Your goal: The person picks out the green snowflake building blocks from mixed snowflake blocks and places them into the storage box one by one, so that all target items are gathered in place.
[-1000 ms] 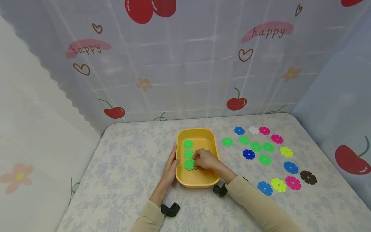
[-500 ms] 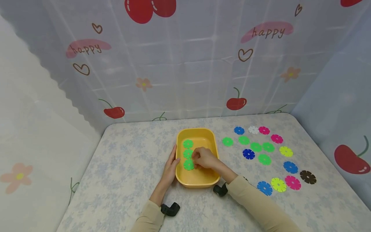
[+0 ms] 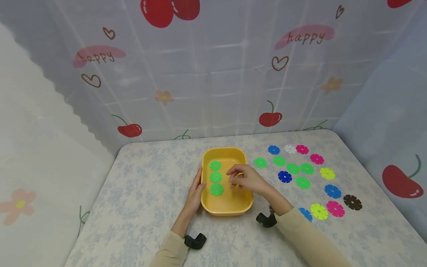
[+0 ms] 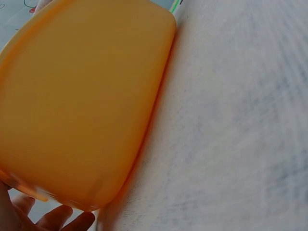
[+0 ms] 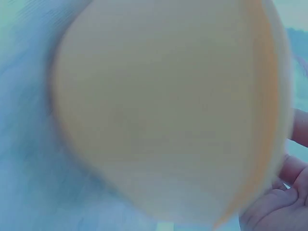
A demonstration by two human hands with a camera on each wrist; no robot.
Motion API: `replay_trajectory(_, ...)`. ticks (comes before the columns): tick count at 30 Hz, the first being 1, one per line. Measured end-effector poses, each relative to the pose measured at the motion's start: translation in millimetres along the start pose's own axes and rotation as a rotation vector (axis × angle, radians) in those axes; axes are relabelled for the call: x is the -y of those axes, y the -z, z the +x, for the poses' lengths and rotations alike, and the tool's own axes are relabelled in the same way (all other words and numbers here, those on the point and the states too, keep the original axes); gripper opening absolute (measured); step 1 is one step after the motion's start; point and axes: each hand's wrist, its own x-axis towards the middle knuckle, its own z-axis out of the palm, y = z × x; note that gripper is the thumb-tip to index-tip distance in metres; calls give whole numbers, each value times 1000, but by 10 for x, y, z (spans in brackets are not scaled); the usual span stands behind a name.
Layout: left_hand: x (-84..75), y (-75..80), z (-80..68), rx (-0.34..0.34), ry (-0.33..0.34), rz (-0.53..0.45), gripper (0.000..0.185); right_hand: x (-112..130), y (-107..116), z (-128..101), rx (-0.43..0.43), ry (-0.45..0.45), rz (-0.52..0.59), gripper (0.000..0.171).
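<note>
A yellow tray [image 3: 227, 212] sits mid-table with three green flower-shaped discs [image 3: 215, 177] lying in a row along its left side. My left hand [image 3: 196, 189] rests with straight fingers against the tray's left outer wall; its fingertips [image 4: 53, 219] show below the tray [image 4: 82, 106] in the left wrist view. My right hand [image 3: 243, 178] hovers over the tray's right half with fingers loosely curled and nothing in them. In the blurred right wrist view the tray [image 5: 168, 106] fills the frame and the bare palm [image 5: 284, 202] shows at the lower right.
Several discs lie flat on the table to the right of the tray: green [image 3: 293, 168], blue [image 3: 332, 191], pink [image 3: 316, 159], yellow [image 3: 327, 173], white [image 3: 290, 148] and brown [image 3: 352, 202]. A patterned curtain [image 3: 213, 74] walls the table's far and side edges.
My right hand has let go of the nearest green disc, which now lies in the tray, and has lifted and drawn back to the right. The left hand has stayed put.
</note>
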Motion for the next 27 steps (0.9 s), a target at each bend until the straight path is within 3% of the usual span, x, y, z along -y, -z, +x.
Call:
replay_trajectory(6, 10, 1, 0, -6, -3, -7, 58, -164, 315, -266, -114, -46, 11, 28)
replay_trajectory(11, 0, 8, -5, -6, -10, -20, 58, -301, 661, -522, -213, -81, -55, 35)
replay_trajectory(19, -6, 4, -4, 3, -22, -12, 57, -557, 1182, -888, -291, -192, -151, 50)
replay_trajectory(27, -21, 4, -9, 3, -23, -10, 57, -743, 1461, -1077, -349, -287, -215, 59)
